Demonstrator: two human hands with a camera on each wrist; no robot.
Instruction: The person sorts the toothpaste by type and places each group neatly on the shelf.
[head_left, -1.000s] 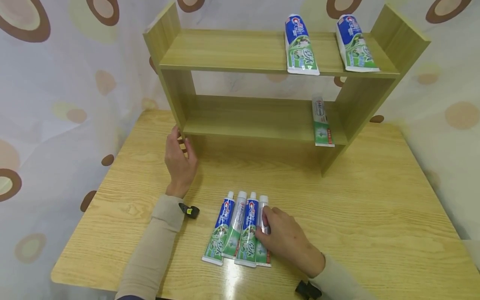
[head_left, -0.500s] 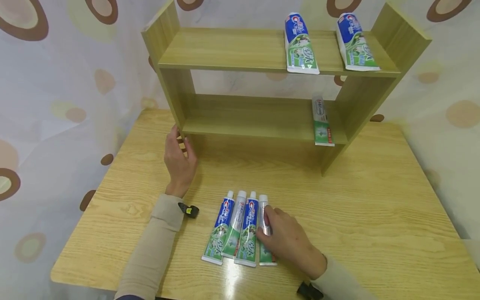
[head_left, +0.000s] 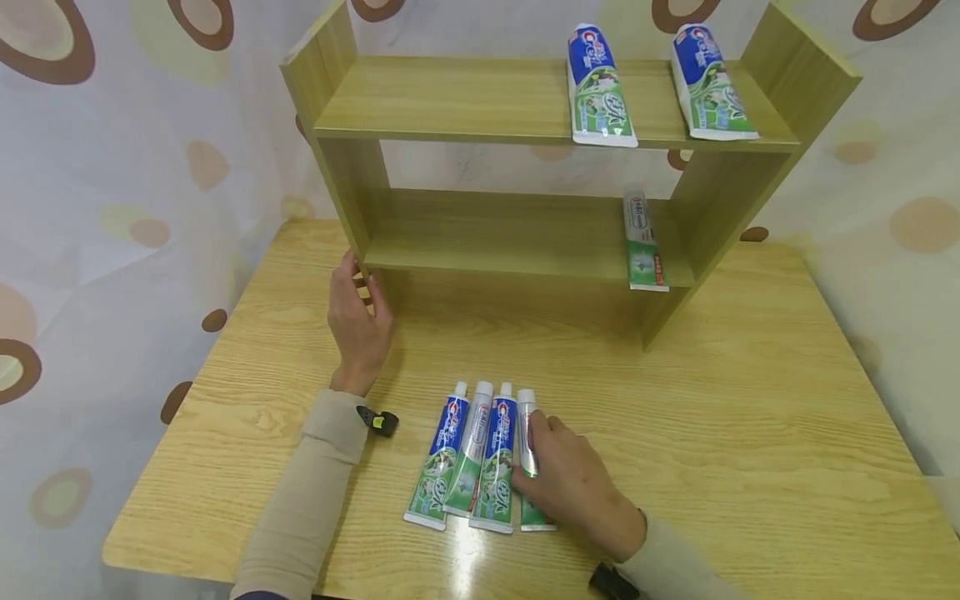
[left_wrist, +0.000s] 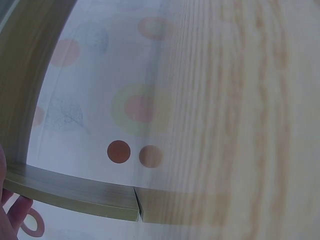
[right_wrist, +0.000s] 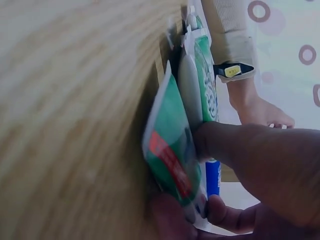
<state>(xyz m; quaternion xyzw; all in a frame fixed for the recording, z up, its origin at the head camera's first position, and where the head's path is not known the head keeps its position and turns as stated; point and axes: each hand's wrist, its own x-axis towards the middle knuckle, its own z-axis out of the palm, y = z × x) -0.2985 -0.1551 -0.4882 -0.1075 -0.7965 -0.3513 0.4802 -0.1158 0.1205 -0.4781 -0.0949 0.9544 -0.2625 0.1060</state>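
My right hand (head_left: 577,483) holds a silver-and-green toothpaste tube (head_left: 533,518) at the right end of a row on the table. In the right wrist view, thumb and fingers lie on either side of this tube (right_wrist: 172,135), its flat end towards the camera. Left of it in the row lie a blue-and-green toothpaste tube (head_left: 495,475), a second silver-and-green one (head_left: 472,458) and a second blue-and-green one (head_left: 438,467), caps away from me. My left hand (head_left: 360,329) grips the lower left side panel of the wooden shelf (head_left: 480,237), thumb and fingers astride its edge.
On the upper board lie two blue-and-green toothpaste tubes (head_left: 602,92) (head_left: 712,87), flat ends at the front edge. A silver-and-green tube (head_left: 645,246) lies at the right of the lower board. The shelf stands at the back of the wooden table (head_left: 750,433).
The held tube's flat end has swung slightly right, leaving a small gap beside the neighbouring blue-and-green tube. My left hand keeps its grip on the shelf.
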